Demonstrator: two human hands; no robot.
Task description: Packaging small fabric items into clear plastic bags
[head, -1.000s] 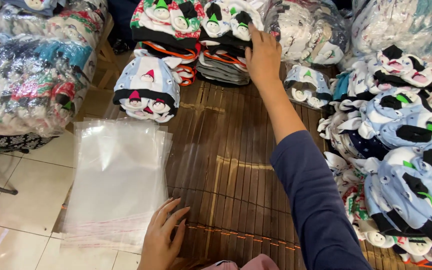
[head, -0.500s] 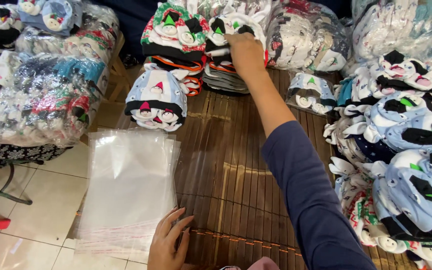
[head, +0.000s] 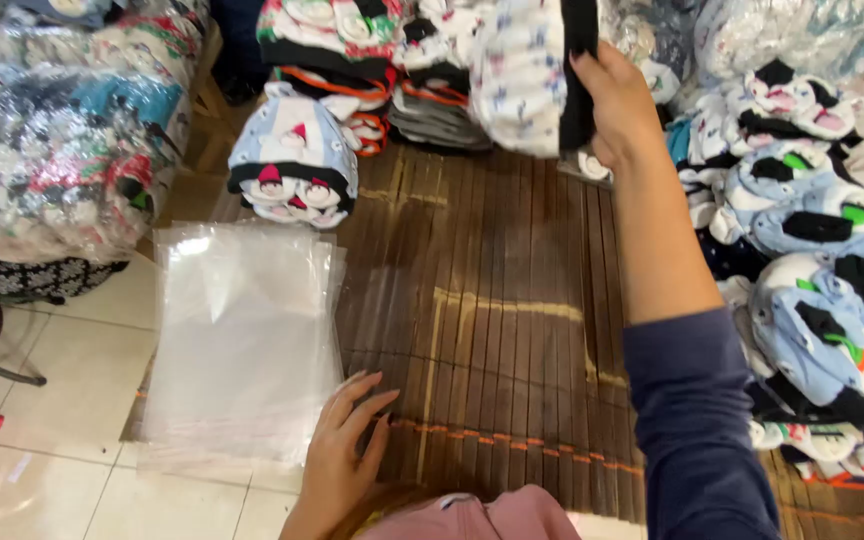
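Looking down from our head camera, we have the right hand (head: 614,105) raised at the far edge of the bamboo mat (head: 497,330), fingers and thumb clamped on a folded white printed garment (head: 524,75) with a dark band along its right side. It hangs from that pinch in the air, above the mat and in front of the stacked clothes at the back, its long axis running roughly up and down in our view, the dark edge nearest our palm; gripping it at that edge, we judge, keeps the fold from falling open. Our left hand (head: 344,455) lies low and near us, fingers spread and flat, fingertips touching the near right corner of the stack of clear plastic bags (head: 242,340), holding nothing, seemingly just steadying the slippery pile where it laps from mat onto tiled floor (head: 72,330). Just beyond the bags sits a small pile of pale blue garments with penguin prints (head: 294,160), and more blue bundles (head: 812,300) crowd our right side, close to the dark blue sleeve (head: 697,420).
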